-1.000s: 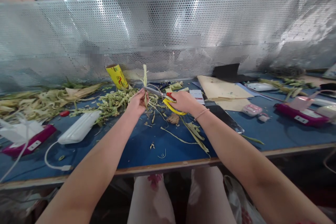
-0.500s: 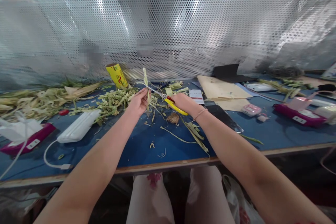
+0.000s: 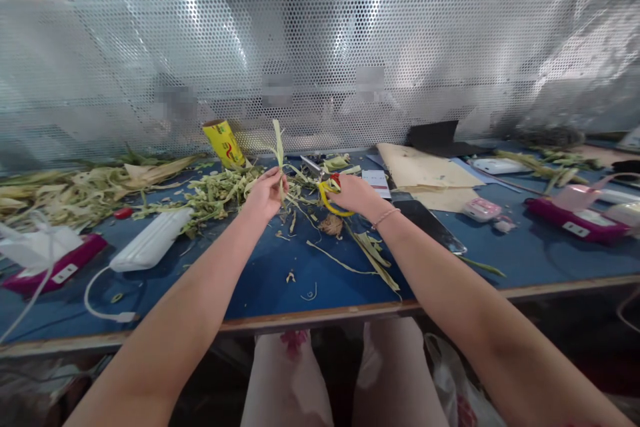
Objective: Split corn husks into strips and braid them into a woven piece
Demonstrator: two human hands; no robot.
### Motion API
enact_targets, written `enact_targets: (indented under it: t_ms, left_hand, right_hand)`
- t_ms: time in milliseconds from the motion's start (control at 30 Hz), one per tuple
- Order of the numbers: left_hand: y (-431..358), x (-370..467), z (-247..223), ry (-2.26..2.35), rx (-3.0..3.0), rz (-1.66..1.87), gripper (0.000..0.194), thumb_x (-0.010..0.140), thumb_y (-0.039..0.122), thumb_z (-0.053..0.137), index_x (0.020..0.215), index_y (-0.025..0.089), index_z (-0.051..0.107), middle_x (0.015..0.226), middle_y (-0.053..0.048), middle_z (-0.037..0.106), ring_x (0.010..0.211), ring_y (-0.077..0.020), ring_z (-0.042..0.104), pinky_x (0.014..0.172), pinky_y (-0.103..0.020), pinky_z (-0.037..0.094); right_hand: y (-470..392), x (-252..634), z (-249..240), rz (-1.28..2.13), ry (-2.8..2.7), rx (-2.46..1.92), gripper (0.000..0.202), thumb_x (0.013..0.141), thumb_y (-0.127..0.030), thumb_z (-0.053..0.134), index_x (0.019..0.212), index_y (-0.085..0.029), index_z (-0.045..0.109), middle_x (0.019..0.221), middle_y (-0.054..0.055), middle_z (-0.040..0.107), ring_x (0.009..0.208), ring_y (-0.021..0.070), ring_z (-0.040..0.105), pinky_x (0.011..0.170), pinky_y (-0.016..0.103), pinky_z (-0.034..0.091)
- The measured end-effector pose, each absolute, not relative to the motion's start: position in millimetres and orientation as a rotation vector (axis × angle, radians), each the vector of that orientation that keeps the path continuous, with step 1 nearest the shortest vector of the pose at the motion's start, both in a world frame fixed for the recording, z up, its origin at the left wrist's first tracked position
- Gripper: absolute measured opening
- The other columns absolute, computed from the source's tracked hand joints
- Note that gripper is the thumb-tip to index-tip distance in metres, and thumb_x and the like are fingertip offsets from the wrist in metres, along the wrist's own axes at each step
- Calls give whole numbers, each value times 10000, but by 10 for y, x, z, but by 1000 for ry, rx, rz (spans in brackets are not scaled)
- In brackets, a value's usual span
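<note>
Pinched in my left hand is a pale green strip of dried husk, its split end pointing up. My right hand grips a pair of scissors with yellow and red handles. Their metal blades point up and left, apart from the strip. Below the scissors lies a small ball of brown twine. A heap of cut husk pieces sits left of my left hand, and longer strips lie below my right hand.
A yellow tube stands tilted behind the heap. On the left are a white corded device and a magenta power strip. On the right lie a dark phone, brown paper and a pink case. A perforated metal panel backs the table.
The scissors have moved off the strip, and their handles have spread and turned. The strip stands more upright and fanned out in my left hand, which has barely moved.
</note>
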State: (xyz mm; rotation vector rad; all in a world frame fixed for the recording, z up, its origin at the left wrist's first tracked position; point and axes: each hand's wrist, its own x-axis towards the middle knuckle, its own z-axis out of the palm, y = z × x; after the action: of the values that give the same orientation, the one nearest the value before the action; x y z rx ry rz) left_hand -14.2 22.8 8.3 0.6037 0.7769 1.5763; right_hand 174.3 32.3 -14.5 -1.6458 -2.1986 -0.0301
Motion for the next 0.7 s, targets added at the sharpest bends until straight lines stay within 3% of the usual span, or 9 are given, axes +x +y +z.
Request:
enact_targets:
  t_ms: [133, 267, 400, 500, 600, 700]
  left_hand:
    - [228, -170, 91, 749, 572, 1518, 128, 743, 31, 463, 697, 120, 543, 542, 5, 544, 426, -46, 483, 431, -152, 413]
    - [233, -179, 96, 703, 605, 1485, 131, 757, 70, 461, 664, 98, 548, 539, -8, 537, 406, -34, 447, 402, -142, 388]
    - [235, -137, 56, 746, 742, 1483, 129, 740, 56, 498, 631, 97, 556, 522, -3, 534, 389, -27, 431, 391, -132, 362]
    - [210, -82, 4, 857, 965, 1473, 73, 706, 59, 567, 645, 97, 582, 517, -7, 556, 387, -33, 436, 392, -136, 348]
    - [167, -33, -44, 902, 1211, 1379, 41, 680, 125, 632, 659, 110, 600, 510, 0, 554, 374, -34, 409, 377, -148, 307]
    - [133, -3, -76, 924, 1407, 1252, 74, 663, 164, 655, 631, 128, 600, 438, 38, 465, 358, -34, 348, 361, -159, 236]
  right_hand:
    - [331, 1748, -128, -35, -2282, -1367, 184, 755, -194, 471, 832, -111, 616, 883, 126, 609, 790, 188, 581, 710, 269, 422]
    - [278, 1695, -77, 9, -2223, -1110, 210, 752, -105, 421, 811, -129, 622, 824, 75, 591, 778, 144, 544, 745, 250, 414]
    - [245, 1633, -81, 30, -2151, -1079, 205, 794, -169, 439, 919, -117, 593, 898, 88, 580, 753, 131, 534, 733, 260, 416]
    - [240, 1590, -83, 136, -2115, -1135, 202, 814, -238, 453, 882, -121, 604, 864, 79, 603, 757, 128, 541, 732, 255, 410]
    - [235, 1539, -90, 384, -2111, -1154, 276, 819, -345, 454, 859, -130, 622, 833, 59, 628, 756, 123, 553, 713, 244, 411]
    - [225, 1486, -114, 713, -2033, -1051, 334, 810, -405, 449, 934, -139, 607, 865, 48, 633, 769, 115, 568, 685, 228, 431]
